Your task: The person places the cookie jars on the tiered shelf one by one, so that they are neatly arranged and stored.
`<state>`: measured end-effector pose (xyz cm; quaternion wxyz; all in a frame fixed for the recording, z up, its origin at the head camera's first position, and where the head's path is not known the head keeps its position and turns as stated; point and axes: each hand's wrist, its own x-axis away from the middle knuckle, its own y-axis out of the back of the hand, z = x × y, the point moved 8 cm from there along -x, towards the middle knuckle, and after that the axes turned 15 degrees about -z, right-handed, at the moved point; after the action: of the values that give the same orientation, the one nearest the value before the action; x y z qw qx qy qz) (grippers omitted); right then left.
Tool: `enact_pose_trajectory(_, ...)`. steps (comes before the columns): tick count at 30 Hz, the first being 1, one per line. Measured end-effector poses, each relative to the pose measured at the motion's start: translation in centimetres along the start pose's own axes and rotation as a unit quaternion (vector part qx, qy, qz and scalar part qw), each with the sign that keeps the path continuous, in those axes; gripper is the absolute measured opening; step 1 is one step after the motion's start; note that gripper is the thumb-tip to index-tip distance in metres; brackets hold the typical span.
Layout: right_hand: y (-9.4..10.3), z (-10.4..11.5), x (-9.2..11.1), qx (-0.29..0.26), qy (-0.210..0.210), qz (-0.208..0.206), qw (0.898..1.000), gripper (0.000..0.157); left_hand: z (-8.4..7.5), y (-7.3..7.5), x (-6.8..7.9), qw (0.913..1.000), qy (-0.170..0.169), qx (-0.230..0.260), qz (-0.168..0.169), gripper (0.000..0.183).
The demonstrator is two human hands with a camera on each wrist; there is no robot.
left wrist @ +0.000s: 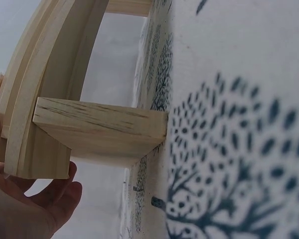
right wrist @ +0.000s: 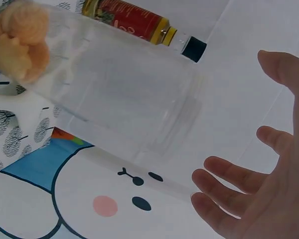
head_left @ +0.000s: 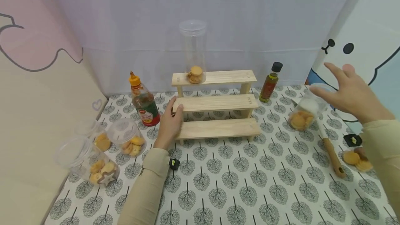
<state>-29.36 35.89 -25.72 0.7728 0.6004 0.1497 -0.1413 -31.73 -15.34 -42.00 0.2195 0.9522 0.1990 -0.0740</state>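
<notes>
Left hand (head_left: 170,124) grips the left end of a pale three-tier wooden rack (head_left: 218,102) near the back edge of a white tree-print tabletop (head_left: 218,173); right hand (head_left: 351,93), fingers spread, hovers beside a clear cylindrical plastic jar (head_left: 307,109) near the back right corner.

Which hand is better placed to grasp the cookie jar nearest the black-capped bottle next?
Probably the right hand: it is open beside that cookie jar, while the left hand holds the left end of the wooden shelf.
</notes>
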Motion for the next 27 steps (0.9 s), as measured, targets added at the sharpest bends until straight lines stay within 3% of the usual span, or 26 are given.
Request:
enact_pose_trajectory(10,-2.7,-2.2,0.9,0.004,-0.023,0.035,0.999,0.097,0.0,0.4,-0.3,1.0000,0.007,-0.004,-0.005,0.059)
enact_pose_trajectory(27,-4.3,-2.7,0.5,-0.009,-0.025,0.082,0.996,0.099,0.0,0.5,-0.4,0.9999,0.009,0.001,-0.008,0.060)
